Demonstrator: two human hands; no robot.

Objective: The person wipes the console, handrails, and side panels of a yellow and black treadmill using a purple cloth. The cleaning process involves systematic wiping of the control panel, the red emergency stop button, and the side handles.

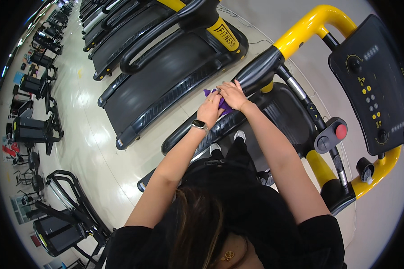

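Both my hands are together on the black padded handrail [256,72] of a treadmill, with a crumpled purple cloth [226,107] between them. My left hand [210,107], with a ring and a watch on the wrist, has its fingers curled onto the cloth. Just beyond it, my right hand [233,95] presses over the cloth and the rail, its fingertips close to the left hand's. Part of the cloth is hidden under the fingers. My feet in white shoes [239,135] are on the treadmill below.
To the right is the treadmill's console [367,87] on a yellow frame [309,27]. A crossbar carries a red button [341,131]; a cup holder [365,169] holds a clear item. Another treadmill [168,80] stands alongside, and several exercise machines line the far left.
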